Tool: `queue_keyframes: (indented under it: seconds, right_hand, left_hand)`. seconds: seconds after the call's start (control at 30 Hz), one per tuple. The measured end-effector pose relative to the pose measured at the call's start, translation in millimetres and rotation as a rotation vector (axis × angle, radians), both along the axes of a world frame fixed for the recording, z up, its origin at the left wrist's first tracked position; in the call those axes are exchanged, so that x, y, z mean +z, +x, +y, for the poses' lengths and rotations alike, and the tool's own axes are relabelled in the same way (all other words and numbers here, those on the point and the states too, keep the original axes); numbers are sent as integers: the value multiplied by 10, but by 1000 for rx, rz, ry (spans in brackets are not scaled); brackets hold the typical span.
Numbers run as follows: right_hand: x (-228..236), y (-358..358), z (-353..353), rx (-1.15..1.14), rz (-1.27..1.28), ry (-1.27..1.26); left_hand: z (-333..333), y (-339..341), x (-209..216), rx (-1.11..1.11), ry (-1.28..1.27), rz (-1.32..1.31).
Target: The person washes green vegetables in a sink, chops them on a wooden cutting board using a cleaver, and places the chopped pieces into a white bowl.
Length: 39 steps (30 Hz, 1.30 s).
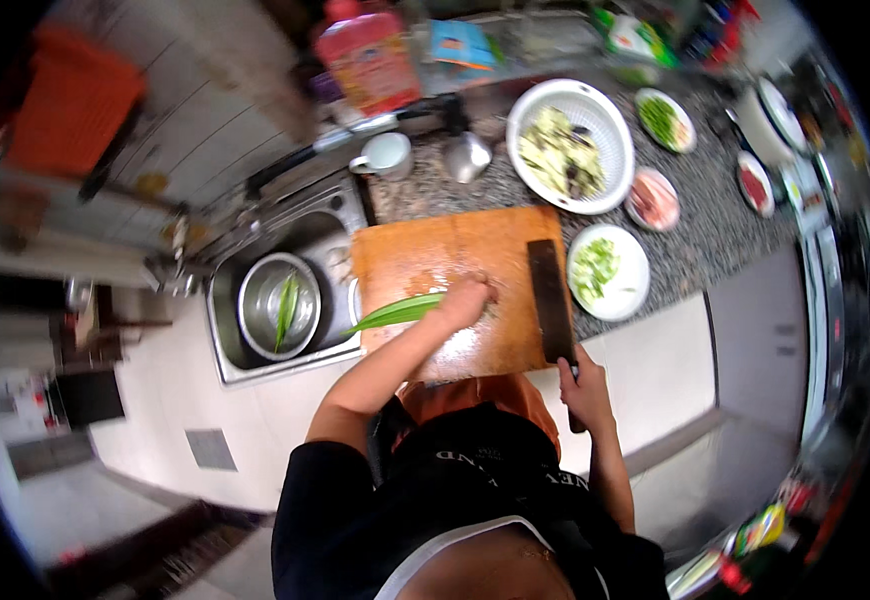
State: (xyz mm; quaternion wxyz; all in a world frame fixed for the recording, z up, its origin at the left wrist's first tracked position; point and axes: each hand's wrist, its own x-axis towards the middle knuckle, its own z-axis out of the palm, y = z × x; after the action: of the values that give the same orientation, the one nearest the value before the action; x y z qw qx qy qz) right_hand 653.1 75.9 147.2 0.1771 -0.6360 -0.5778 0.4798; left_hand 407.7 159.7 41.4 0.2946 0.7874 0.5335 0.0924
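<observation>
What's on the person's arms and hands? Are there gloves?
The left sleeve and right sleeve are short and black, leaving the forearms bare. The left hand and right hand wear no gloves. I see no watch; rings would be too small to tell.

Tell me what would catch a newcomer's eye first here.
Most likely the big wooden cutting board at the centre, where the left hand holds a long green leaf. Next, the dark cleaver in the right hand, along the board's right side. Then the white colander beyond the board's far right corner.
</observation>
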Motion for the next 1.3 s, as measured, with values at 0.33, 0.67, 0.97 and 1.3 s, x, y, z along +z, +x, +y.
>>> queue_keyframes:
  seconds: [0.33,0.67,0.97,1.3]
  right_hand:
    - [-71,-329,175,62,111,-27]
    - [-418,-817,431,98,78,-81]
    - [-456,-1427,370,0,-27,-59]
    - [-359,-1568,-109,-200,-152,61]
  left_hand:
    - [-146,-502,8,781,-504,-1534]
    - [-2490,-3334,66,1431,307,-2200]
    - [-3948,-5349,-420,2236,370,-1617]
    - [-3414,-6274,-1044,2112,415,-992]
